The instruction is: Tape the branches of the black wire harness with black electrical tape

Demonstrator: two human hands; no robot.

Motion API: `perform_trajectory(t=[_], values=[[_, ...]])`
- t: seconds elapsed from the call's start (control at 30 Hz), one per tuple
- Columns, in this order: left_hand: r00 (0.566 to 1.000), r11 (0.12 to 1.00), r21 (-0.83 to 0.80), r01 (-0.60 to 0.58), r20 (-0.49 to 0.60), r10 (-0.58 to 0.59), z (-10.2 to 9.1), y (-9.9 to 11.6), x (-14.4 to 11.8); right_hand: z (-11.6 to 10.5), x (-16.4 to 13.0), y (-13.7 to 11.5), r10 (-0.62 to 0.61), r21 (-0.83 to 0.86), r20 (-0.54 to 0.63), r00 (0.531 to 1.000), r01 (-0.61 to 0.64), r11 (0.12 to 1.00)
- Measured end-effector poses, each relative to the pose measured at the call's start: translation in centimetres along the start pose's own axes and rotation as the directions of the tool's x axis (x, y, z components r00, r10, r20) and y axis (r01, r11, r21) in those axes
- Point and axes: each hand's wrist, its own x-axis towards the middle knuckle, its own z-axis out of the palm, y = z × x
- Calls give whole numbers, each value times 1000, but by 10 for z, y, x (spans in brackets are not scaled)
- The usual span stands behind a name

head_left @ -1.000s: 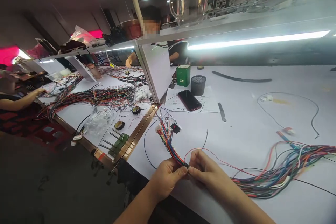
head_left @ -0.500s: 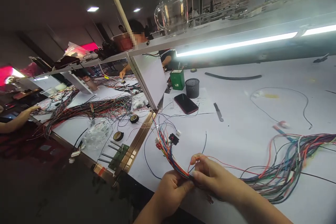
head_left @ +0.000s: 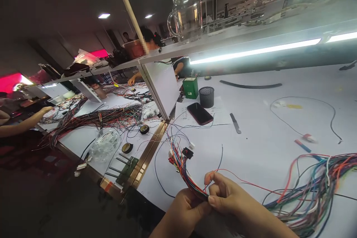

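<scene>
A bundle of coloured wires [head_left: 187,174] runs down from the middle of the bench into my two hands. My left hand [head_left: 186,210] is closed around the bundle from below. Right beside it, my right hand [head_left: 227,195] pinches the bundle with thumb and fingers, its index finger curled above. One red wire [head_left: 242,181] arcs from there to the right. At the bundle's far end sit a black connector [head_left: 187,152] and a small white connector [head_left: 192,145]. A thicker spread of wires [head_left: 315,182] lies to the right, partly behind my right forearm.
Behind the hands are a phone [head_left: 199,113], a mesh cup [head_left: 206,97], a green box [head_left: 190,88] and a flat grey blade [head_left: 235,123]. Tape rolls [head_left: 127,148], a pegged green board [head_left: 122,171] and more wires [head_left: 103,117] lie left. Co-workers' arms [head_left: 25,124] show further off.
The view has shifted slightly, so the bench things sit a little lower and further right. Both hands keep their grip on the bundle; the right index finger is still curled.
</scene>
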Motion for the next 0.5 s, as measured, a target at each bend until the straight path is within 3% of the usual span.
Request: perform_trajectory(t=[0.13,0.23,0.37,0.5], values=[[999,1000,1,-31,27,31,1,1,3,0,2,0,6,-67,17,1000,-5,998],[998,998,28,-59,-14,59,-2,-5,5,4,-2,-4,14,-210,-48,999,-24,977],[995,987,146,-71,-58,80,-12,-16,7,10,-9,-17,14,-516,-63,998,-44,855],[993,980,179,-83,-72,98,-15,-25,8,16,-10,-30,85,-634,-87,993,-121,764]])
